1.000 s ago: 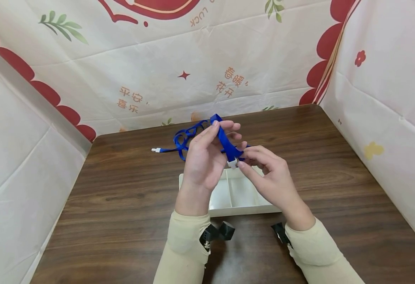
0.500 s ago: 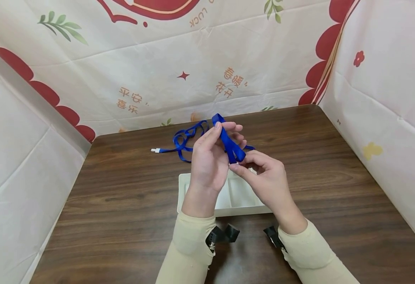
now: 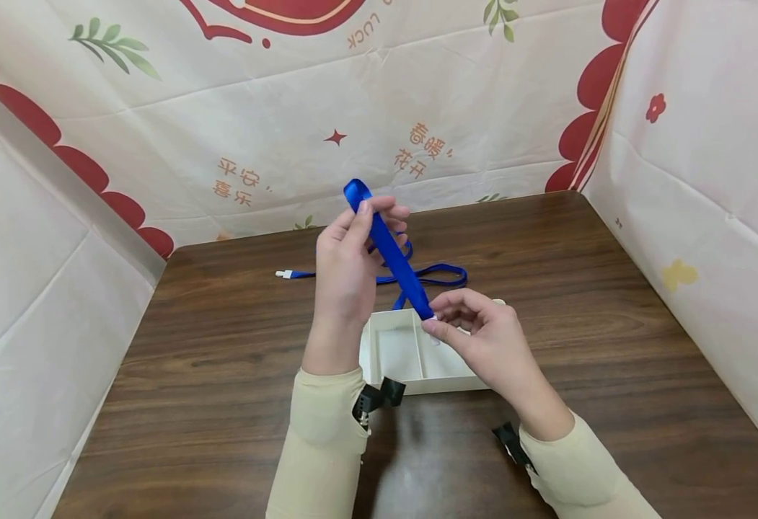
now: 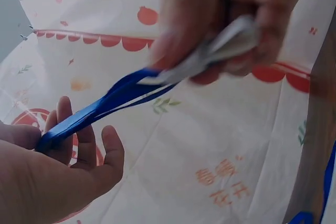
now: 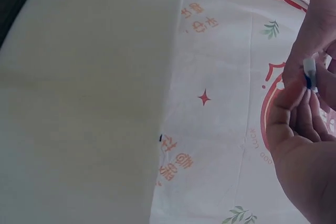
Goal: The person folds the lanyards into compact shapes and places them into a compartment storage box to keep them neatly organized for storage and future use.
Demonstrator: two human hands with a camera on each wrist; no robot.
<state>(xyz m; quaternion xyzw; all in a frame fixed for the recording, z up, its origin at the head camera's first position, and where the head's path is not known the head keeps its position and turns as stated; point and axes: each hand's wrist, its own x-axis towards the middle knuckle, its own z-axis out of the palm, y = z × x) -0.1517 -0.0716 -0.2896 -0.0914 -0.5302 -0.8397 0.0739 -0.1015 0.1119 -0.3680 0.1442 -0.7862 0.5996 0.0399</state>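
Note:
A folded blue lanyard point(image 3: 394, 259) stretches slantwise between my two hands above the tray. My left hand point(image 3: 346, 270) pinches it near its looped upper end between thumb and fingers. At its lower end, my right hand point(image 3: 492, 342) pinches the white clip point(image 4: 226, 48), which is blurred in the left wrist view and partly covered by fingers. In the right wrist view that clip point(image 5: 310, 72) shows only small between the hands. Behind my left hand, more blue lanyard point(image 3: 443, 270) lies loosely curled on the table, with a white clip point(image 3: 283, 274) at its left end.
A cream tray point(image 3: 450, 384) with dividers stands under the hands, its right part hidden by my right hand. The brown wooden table point(image 3: 223, 375) is bordered by printed white cloth point(image 3: 288, 108) at the back and sides. Black wrist cameras point(image 3: 379, 395) sit on the sleeves.
My left hand has moved left and upward, my right hand slightly down, and the folded lanyard is now drawn straight between them. More of the table lanyard shows to the right.

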